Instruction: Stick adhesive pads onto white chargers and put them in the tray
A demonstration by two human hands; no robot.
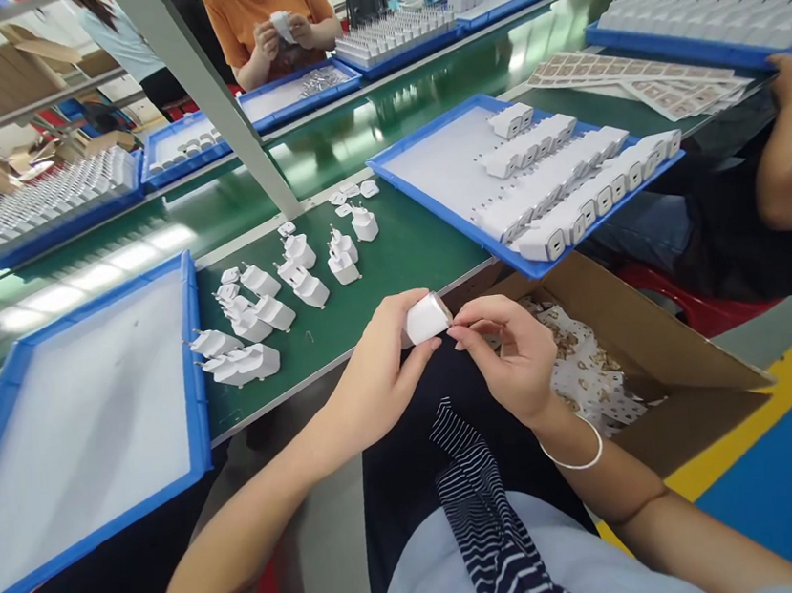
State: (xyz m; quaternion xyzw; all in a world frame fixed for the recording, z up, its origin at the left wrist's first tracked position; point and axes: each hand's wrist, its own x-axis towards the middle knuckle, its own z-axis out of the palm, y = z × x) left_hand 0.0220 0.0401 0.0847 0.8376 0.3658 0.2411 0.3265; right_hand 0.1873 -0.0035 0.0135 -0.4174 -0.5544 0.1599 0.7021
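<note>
The white charger plug [427, 318] sits low in the middle of the frame, above the person's lap and not over the bench [397, 248]. I think the main risk is a drop: only fingertips hold the plug, so if the pull at its end is stronger than the pinch, it could slip and fall to the lap or into the cardboard box [632, 335] at the lower right.

The left hand [381, 375] is half closed around the plug, with the thumb below and the fingers curled over the top, so it grips the body firmly. The right hand [512, 359] is also partly closed; its thumb and first finger meet at the right end of the plug and pinch there, maybe at a thin film, but that is too small to tell.

More loose plugs [267, 303] lie on the bench, left of centre, beside an empty blue tray [191, 360].
</note>
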